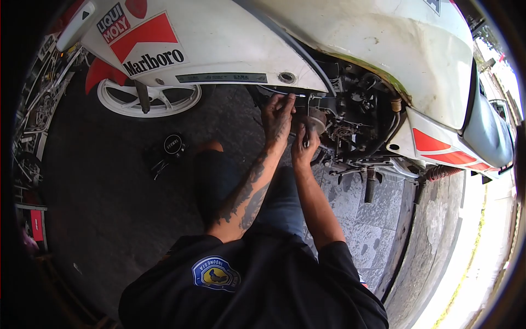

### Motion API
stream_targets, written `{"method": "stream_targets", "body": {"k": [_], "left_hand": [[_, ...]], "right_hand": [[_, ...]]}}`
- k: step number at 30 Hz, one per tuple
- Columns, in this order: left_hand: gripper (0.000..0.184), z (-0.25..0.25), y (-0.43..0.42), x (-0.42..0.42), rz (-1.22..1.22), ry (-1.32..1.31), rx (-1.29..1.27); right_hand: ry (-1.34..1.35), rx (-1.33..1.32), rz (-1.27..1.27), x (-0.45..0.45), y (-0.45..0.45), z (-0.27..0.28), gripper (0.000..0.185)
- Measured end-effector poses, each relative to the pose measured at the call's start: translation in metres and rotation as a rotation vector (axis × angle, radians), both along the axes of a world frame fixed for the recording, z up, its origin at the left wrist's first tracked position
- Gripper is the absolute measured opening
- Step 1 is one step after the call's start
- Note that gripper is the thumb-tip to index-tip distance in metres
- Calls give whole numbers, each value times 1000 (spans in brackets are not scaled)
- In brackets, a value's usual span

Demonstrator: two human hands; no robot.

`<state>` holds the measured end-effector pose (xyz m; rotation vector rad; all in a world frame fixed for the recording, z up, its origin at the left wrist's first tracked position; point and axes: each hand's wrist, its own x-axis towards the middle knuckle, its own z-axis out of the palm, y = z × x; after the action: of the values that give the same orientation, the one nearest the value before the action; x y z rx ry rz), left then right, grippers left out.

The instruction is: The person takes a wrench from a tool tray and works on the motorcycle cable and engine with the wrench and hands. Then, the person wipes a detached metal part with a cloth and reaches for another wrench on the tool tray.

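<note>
A white motorcycle fairing (219, 55) with red patches and lettering fills the top of the view. Just under its lower edge, my left hand (278, 116) is closed, its fingertips against a thin metal part; what they pinch is too small to name. My right hand (306, 143) is lower and to the right, beside a round metal engine cover (316, 122), its fingers curled round something dark that I cannot make out. A thin upright metal rod (309, 104) stands between the fairing edge and the cover. Engine parts (350, 131) are exposed to the right of both hands.
A white spoked wheel (159, 98) is at the upper left. A round black object with lettering (172, 144) lies on the dark floor (109, 208). Metal parts (35, 126) line the far left. The motorcycle's footrest (370, 186) and blue-grey seat (485, 129) are at the right.
</note>
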<state>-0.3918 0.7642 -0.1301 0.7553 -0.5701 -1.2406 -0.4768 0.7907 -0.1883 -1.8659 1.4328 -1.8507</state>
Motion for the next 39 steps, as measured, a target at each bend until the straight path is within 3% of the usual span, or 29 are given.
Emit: {"method": "stream_targets", "body": {"k": [5, 8, 12, 16, 18, 22, 26, 29, 32, 35, 37, 39], "left_hand": [[16, -8, -3, -5, 36, -15, -50], [16, -7, -2, -4, 7, -41, -29], [19, -11, -7, -4, 50, -243, -54], [24, -12, -2, 5, 2, -408, 22], [22, -6, 11, 8, 405, -577, -103], [22, 2, 17, 35, 545, -432, -199], [21, 10, 0, 44, 201, -193, -173], [19, 7, -13, 49, 159, -117, -136], [19, 11, -15, 47, 174, -53, -173], [20, 12, -14, 44, 193, -5, -157], [20, 17, -10, 44, 185, 41, -125], [21, 18, -8, 48, 149, -89, -54]], "right_hand": [[-231, -92, 30, 22, 3, 2, 16], [-189, -85, 84, 11, 27, -10, 25], [-445, 162, 125, -12, 48, -4, 31], [-94, 233, 67, -35, 20, 72, 31], [63, 288, 117, -41, 12, 97, 31], [259, 305, 153, -42, 2, 125, 29], [402, 314, 68, -38, -9, 143, 31], [464, 410, 35, -38, -15, 144, 35], [410, 469, 63, -36, -12, 143, 35], [175, 344, 92, -35, -2, 116, 35], [132, 292, 88, -31, 7, 93, 24], [72, 146, 87, -21, 12, 69, 16]]}}
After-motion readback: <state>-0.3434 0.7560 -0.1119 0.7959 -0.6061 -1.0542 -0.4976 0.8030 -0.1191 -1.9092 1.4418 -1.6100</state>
